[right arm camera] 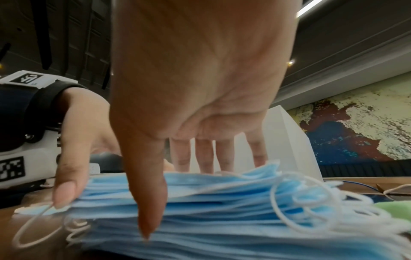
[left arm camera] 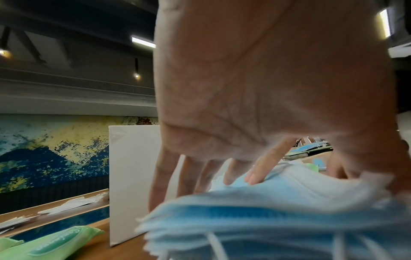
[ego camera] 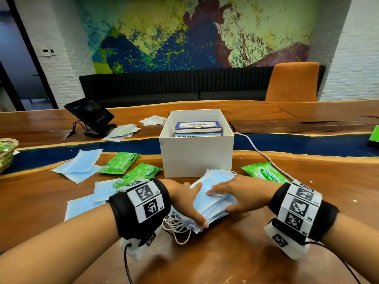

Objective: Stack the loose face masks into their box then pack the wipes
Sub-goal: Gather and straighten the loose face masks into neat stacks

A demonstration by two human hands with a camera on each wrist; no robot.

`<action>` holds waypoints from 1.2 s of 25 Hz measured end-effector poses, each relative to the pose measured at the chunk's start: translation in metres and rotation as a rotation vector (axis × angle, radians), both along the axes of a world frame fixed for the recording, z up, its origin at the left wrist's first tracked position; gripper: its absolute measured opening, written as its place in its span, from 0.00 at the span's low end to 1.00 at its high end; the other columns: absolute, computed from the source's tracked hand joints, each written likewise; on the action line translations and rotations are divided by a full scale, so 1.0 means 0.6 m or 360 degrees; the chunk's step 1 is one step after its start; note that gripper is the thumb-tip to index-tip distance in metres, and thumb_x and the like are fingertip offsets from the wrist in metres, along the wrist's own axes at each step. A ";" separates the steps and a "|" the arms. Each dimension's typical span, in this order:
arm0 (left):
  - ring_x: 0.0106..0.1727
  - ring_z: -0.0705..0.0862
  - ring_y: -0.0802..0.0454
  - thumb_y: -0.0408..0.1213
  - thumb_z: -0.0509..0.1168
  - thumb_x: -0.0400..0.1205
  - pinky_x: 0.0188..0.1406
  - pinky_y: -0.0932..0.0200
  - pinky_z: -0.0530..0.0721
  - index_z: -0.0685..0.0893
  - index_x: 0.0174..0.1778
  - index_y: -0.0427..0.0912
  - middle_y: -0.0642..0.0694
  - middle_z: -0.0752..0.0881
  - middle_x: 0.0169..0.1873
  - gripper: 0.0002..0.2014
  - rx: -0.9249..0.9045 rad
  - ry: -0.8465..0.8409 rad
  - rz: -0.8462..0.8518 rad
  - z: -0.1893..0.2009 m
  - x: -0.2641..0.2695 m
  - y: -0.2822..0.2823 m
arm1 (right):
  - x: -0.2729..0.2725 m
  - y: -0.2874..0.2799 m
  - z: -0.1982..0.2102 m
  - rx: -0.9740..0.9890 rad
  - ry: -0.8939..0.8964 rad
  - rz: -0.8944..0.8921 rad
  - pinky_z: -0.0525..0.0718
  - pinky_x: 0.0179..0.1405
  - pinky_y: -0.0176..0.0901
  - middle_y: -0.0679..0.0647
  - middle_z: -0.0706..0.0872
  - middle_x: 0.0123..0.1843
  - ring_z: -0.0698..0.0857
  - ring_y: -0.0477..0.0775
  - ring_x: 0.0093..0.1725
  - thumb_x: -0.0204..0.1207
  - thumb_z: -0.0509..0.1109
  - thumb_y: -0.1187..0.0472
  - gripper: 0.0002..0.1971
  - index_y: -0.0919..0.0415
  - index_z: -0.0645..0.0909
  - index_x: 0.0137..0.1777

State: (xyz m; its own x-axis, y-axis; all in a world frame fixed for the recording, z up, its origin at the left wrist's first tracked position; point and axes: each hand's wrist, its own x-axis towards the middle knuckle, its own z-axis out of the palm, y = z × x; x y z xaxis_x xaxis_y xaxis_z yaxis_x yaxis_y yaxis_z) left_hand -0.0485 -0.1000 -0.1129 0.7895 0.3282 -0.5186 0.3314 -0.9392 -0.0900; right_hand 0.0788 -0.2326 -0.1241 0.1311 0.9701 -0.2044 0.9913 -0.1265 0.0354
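Pressing masks [ego camera: 214,201], mask boxes [ego camera: 198,128] in head view only

We are looking across a wooden table [ego camera: 246,253] with a blue strip [ego camera: 297,144] running through mid frame. A tablet [ego camera: 89,113] is leaning on its stand at upper left, white sachets [ego camera: 123,131] lying just right of it. A wicker basket [ego camera: 6,153] is peeking in at the left edge, a white cable [ego camera: 255,148] is trailing at right, and an orange chair [ego camera: 292,83] is standing at upper right before a mural [ego camera: 184,31]
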 end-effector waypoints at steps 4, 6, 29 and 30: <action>0.73 0.70 0.39 0.67 0.65 0.72 0.73 0.47 0.71 0.41 0.83 0.48 0.38 0.60 0.77 0.54 0.0187 -0.0029 -0.0099 -0.014 -0.006 0.001 | -0.015 0.007 -0.008 -0.0033 -0.0149 0.0036 0.62 0.76 0.49 0.46 0.65 0.81 0.67 0.52 0.78 0.77 0.67 0.46 0.35 0.44 0.56 0.81; 0.75 0.67 0.37 0.64 0.65 0.73 0.75 0.46 0.69 0.41 0.83 0.47 0.35 0.58 0.78 0.52 0.0296 -0.0060 -0.0136 -0.022 -0.006 0.008 | -0.021 0.013 -0.014 0.0043 -0.0207 0.0035 0.66 0.74 0.49 0.48 0.67 0.80 0.70 0.54 0.76 0.79 0.64 0.45 0.32 0.45 0.58 0.81; 0.64 0.77 0.50 0.56 0.72 0.72 0.59 0.60 0.75 0.53 0.82 0.42 0.46 0.80 0.64 0.49 0.0284 0.0497 0.0493 -0.014 -0.172 0.146 | -0.105 0.100 0.057 0.0166 -0.0131 -0.0002 0.73 0.68 0.46 0.49 0.76 0.73 0.76 0.54 0.69 0.79 0.62 0.42 0.24 0.48 0.72 0.74; 0.71 0.74 0.48 0.53 0.71 0.73 0.64 0.58 0.73 0.42 0.83 0.42 0.45 0.75 0.71 0.53 0.0311 0.0542 0.0497 -0.015 -0.176 0.145 | -0.106 0.101 0.059 0.0172 -0.0129 0.0001 0.73 0.67 0.45 0.49 0.77 0.72 0.76 0.53 0.69 0.79 0.62 0.42 0.24 0.48 0.72 0.73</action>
